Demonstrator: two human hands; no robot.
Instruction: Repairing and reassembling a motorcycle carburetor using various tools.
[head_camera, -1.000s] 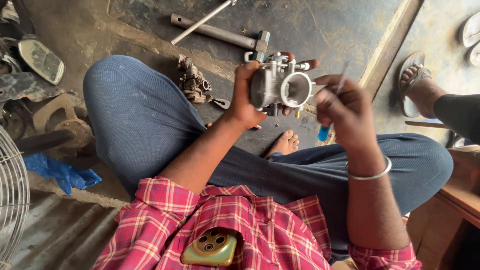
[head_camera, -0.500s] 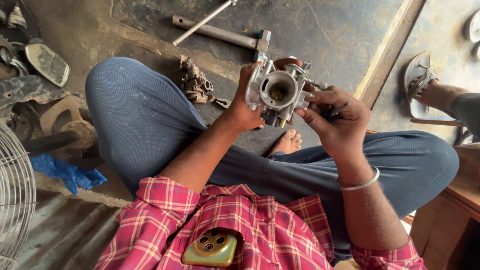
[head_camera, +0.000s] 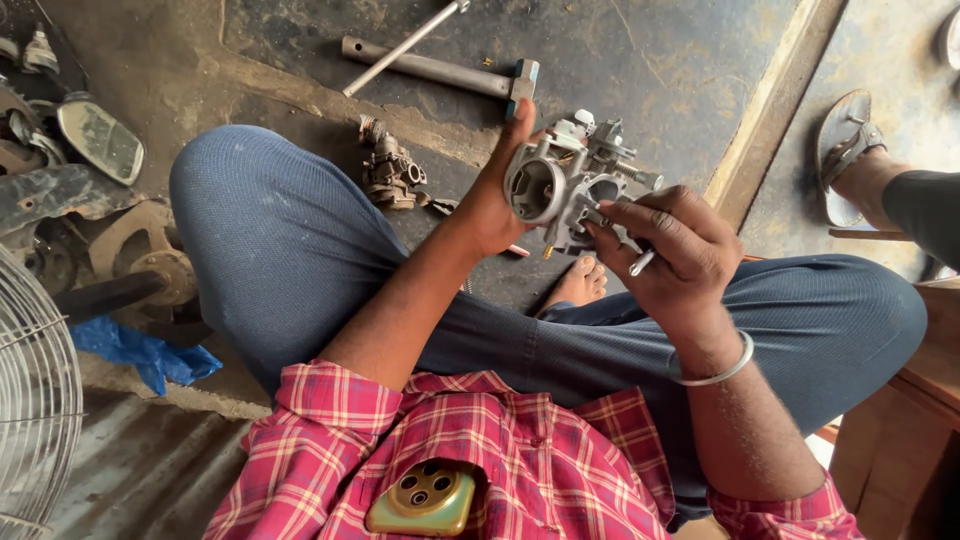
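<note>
I sit cross-legged on the floor and hold a silver metal carburetor (head_camera: 562, 185) up in front of me. My left hand (head_camera: 495, 195) grips its left side, thumb raised along the body. My right hand (head_camera: 672, 250) rests against its right side, fingers curled on the fittings, and a thin metal tool tip (head_camera: 641, 263) sticks out below the fingers. A metal bangle (head_camera: 712, 372) circles my right wrist. The carburetor's round bore faces me.
A second, dirty carburetor (head_camera: 390, 172) lies on the concrete beyond my knee. A long steel bar with a hammer-like head (head_camera: 440, 72) lies further off. A mirror (head_camera: 100, 140), scrap parts and a fan grille (head_camera: 35, 400) sit left. Another person's sandalled foot (head_camera: 850, 150) is at right.
I have turned the carburetor so its bore faces left of me. My right hand has moved in from beside it and now lies closed against its right side.
</note>
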